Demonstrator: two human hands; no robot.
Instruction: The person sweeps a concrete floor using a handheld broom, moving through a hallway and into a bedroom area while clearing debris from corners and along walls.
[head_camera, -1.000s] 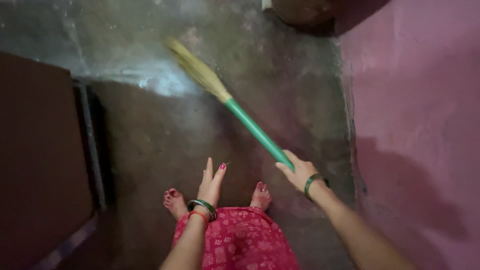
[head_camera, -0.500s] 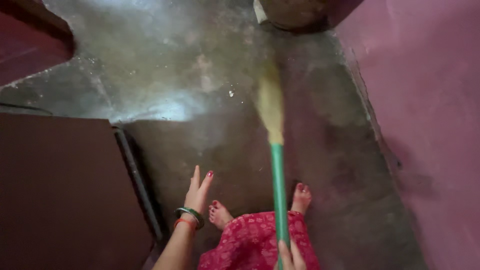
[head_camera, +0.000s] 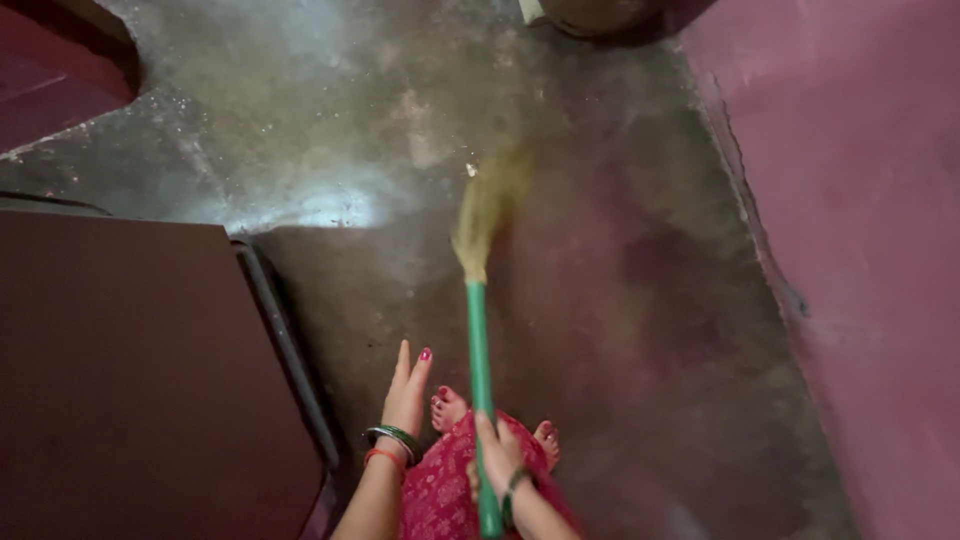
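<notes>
The right hand (head_camera: 497, 458) now rises into fuller view, and the broom (head_camera: 479, 300) swings toward eleven o'clock, bristles blurred.

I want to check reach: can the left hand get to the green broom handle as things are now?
Probably yes. The left hand is open and empty, just beside the broom handle that the right hand grips lower down. Nothing lies between them.
</notes>
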